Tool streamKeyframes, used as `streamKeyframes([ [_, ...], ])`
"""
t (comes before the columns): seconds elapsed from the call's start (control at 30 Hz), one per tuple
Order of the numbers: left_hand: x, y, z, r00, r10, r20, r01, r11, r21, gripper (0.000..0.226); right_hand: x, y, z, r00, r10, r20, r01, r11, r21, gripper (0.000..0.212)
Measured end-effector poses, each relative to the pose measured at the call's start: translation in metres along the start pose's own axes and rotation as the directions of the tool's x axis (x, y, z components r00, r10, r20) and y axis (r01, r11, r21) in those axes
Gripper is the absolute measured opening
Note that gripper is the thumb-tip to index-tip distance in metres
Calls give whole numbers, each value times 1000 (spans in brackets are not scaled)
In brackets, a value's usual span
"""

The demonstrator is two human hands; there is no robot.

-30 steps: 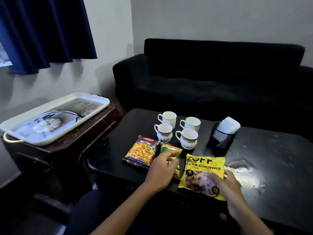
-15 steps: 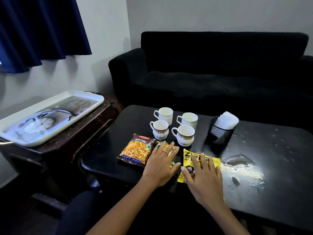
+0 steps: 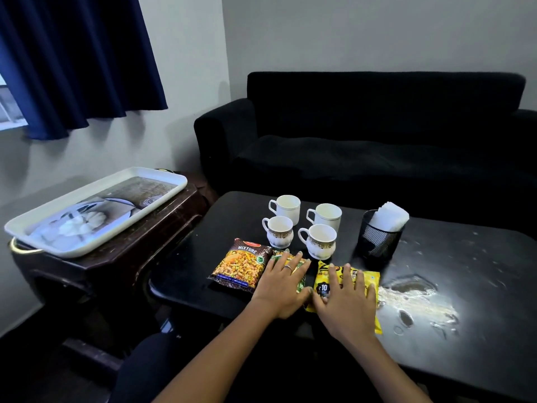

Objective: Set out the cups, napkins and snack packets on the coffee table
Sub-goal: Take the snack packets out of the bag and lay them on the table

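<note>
Snack packets [image 3: 242, 266] under flat, spread palms: left hand [image 3: 283, 283], right hand [image 3: 345, 301], gripping nothing.

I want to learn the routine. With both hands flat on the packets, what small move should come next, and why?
Probably lift both hands away. The left hand lies flat on the green packet, the right hand on the yellow packet; cups and napkins already stand on the coffee table.

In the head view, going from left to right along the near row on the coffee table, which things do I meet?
Mixture packet → left hand lying flat on the green packet → right hand lying flat on the yellow packet → pale worn patch.
</note>
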State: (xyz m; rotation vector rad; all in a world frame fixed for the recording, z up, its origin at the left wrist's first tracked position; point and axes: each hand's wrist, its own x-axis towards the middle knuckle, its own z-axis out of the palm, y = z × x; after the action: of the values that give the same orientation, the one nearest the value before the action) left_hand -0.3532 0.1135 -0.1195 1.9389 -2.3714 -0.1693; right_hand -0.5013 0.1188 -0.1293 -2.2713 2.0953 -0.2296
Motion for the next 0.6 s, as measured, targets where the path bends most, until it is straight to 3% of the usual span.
streamKeyframes([
  [0.13,-3,0,-5,997,32,-70,-37,997,-72,60,2,4,-9,995,-34,99,30,999,36,75],
  [0.23,-5,-5,-10,984,19,-177,-39,993,-109,57,-2,0,-17,992,-125,11,125,992,0,74],
  [0.37,-4,-26,-23,950,-90,-298,65,993,-94,51,-8,-22,-23,968,-231,-95,244,958,149,62],
  [0.47,-6,-47,-26,941,-208,-266,203,978,-48,56,-5,-42,-19,965,-260,-42,263,950,169,65],
  [0.6,-13,-66,-11,953,-283,-106,282,959,-26,65,3,-57,-6,967,-251,54,241,960,142,68],
])
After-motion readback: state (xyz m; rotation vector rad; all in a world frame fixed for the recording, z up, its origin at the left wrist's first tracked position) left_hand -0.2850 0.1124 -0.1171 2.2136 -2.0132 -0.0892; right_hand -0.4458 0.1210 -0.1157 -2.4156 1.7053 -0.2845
